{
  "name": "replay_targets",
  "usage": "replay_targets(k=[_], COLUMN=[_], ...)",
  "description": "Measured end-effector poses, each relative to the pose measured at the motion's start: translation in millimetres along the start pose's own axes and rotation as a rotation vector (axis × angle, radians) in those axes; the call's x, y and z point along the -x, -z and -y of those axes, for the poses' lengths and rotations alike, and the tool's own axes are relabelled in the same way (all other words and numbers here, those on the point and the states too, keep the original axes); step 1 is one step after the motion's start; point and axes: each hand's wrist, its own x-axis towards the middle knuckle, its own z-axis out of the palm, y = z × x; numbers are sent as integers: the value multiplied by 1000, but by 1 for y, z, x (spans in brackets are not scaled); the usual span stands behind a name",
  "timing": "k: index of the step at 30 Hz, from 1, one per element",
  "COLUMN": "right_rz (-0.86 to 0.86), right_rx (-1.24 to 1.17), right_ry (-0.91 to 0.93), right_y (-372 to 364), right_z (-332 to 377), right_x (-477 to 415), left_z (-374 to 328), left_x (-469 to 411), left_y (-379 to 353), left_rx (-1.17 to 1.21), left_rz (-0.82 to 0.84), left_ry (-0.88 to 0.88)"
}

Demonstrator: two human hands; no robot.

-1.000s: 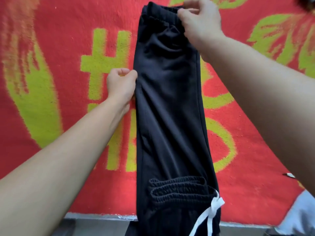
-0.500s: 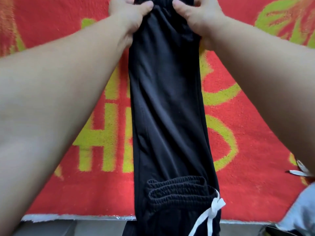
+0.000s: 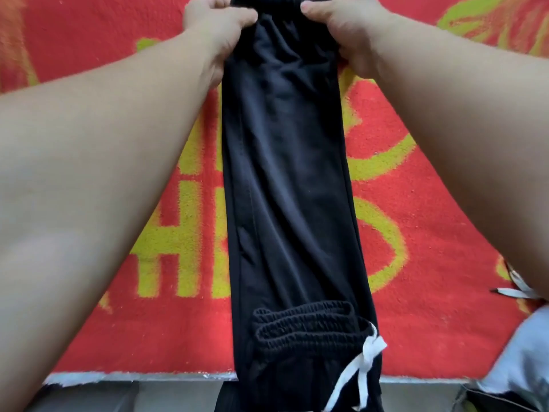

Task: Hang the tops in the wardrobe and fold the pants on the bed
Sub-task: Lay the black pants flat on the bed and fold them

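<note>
While both bare arms reach forward, a pair of black track pants [image 3: 285, 173] lies as one long narrow strip down the middle of a red blanket [image 3: 430, 233] patterned with yellow-green shapes. The strip runs from 12 o'clock to 6 o'clock. At 12 o'clock, the left hand [image 3: 217, 22] grips the left corner of the pants' far end, fingers curled under and thumb pressed on top. The right hand [image 3: 341, 25] grips the right corner the same way, just across the fabric. Near 6 o'clock, the gathered elastic waistband [image 3: 306, 322] lies bunched on the pants, with a white drawstring [image 3: 361, 367] trailing toward 5 o'clock. The near end of the pants hangs past the blanket's edge, over a grey floor [image 3: 148, 396]. At 4 o'clock, a pale blue garment [image 3: 528, 361] lies blurred at the frame's edge.
</note>
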Motion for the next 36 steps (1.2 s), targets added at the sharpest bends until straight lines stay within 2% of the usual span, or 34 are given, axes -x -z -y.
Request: replay_targets(k=[4,6,10,12,14,17,19,21,23,28,33,36], right_rz=[-99,-100,-135,-130,-125,-24,64,78,33,6,-13,-51], right_rx=[184,319,747,823,835,904,946,916,822,663,633,504], right_ry=[165,247,431,493,543,534,485,426,387,367,401,320], right_y=[15,25,37,41,41,30,20,12,6,-1,6,1], right_z=[7,7,-17,-44,-77,-129,-163,-187,-202,-199,-189,-188], right_x=[29,59,144,188,227,268,284,293,294,291,293,291], left_z=[-7,-11,7,30,61,112,138,151,156,151,142,138], left_x=[40,75,169,216,256,299,317,322,319,303,302,308], left_y=[7,17,41,55,69,75,67,53,40,24,22,24], left_rx=[-120,-209,-672,-822,-862,-742,-531,-368,-231,-61,-52,96], left_rz=[-42,-15,-30,-26,28,48,29,10,53,107,61,117], left_ry=[-79,-185,-487,-562,-562,-355,-86,172,334,517,477,625])
